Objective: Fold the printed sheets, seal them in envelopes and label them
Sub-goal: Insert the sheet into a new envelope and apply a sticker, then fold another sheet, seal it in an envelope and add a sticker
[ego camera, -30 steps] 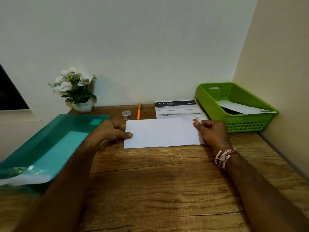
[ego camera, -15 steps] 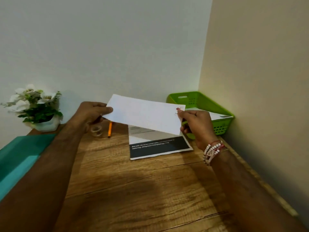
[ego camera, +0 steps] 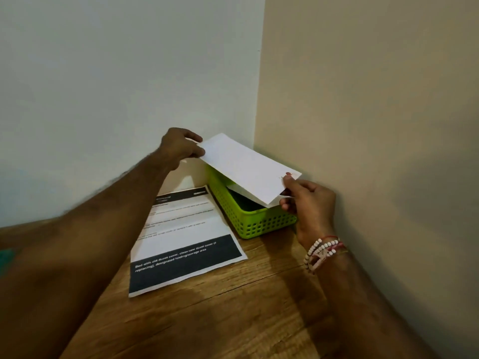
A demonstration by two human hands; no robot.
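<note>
A white envelope (ego camera: 246, 168) hangs tilted in the air over the green basket (ego camera: 259, 224) in the desk's far right corner. My left hand (ego camera: 181, 147) pinches its upper left end. My right hand (ego camera: 308, 200) pinches its lower right end, just beside the basket's right side. Under the envelope another white envelope (ego camera: 239, 190) lies inside the basket, mostly hidden. A printed sheet (ego camera: 181, 237) with a black band along its near edge lies flat on the wooden desk (ego camera: 233, 320), left of the basket.
The white wall (ego camera: 129, 86) and the beige side wall (ego camera: 375, 125) meet right behind the basket. A teal edge (ego camera: 5, 257) shows at the far left, cut by the frame.
Both hands lifted the envelope off the desk and carried it right, over the green basket. The view turned right, so the plant, pen and teal tray left the frame.
</note>
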